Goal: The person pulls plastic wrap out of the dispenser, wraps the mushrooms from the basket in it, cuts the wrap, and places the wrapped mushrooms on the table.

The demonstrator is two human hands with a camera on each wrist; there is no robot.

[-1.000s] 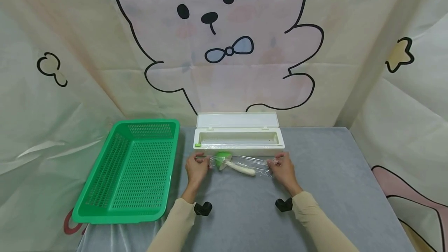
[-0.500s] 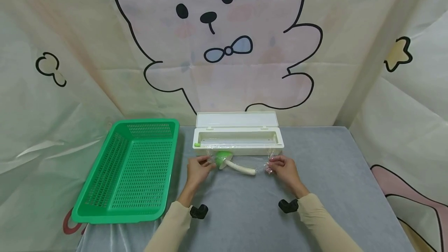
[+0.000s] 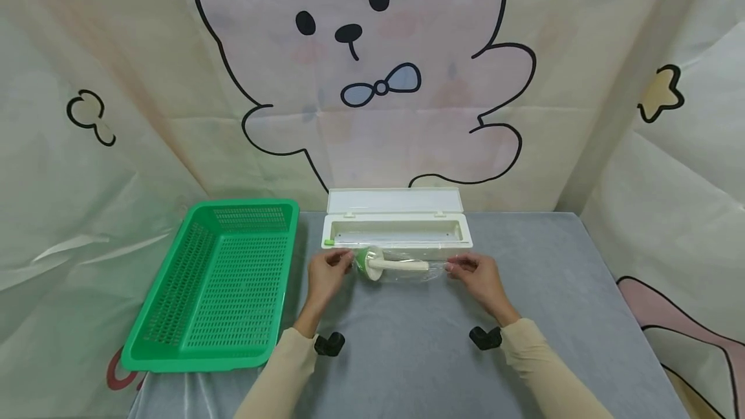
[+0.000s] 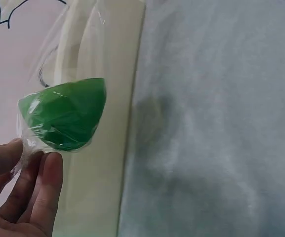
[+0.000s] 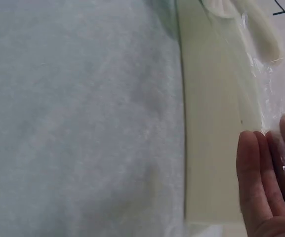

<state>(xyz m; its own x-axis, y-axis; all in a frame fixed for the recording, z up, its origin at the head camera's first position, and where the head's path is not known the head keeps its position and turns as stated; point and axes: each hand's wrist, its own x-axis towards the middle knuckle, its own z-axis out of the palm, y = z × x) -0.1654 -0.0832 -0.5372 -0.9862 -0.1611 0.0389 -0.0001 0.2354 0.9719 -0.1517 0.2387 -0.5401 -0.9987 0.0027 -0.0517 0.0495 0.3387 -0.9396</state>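
A mushroom with a green cap and a long white stem is wrapped in clear plastic film, held just in front of the white box. In the head view my left hand pinches the film at the cap end. There, the left wrist view has the gathered film between thumb and fingertips, close under the green cap. Beyond the stem's tip, my right hand pinches the other end of the film. The right wrist view catches the stem and the crinkled film running to the fingertips.
Behind the hands stands a long white box, its lid raised and a small green piece at its left front. A green perforated basket occupies the left of the grey cloth-covered table. Printed curtains hang behind.
The film, earlier spread between the hands, is now bunched at both ends around the mushroom. The mushroom has straightened and appears raised between the hands. My right hand has shifted slightly right.
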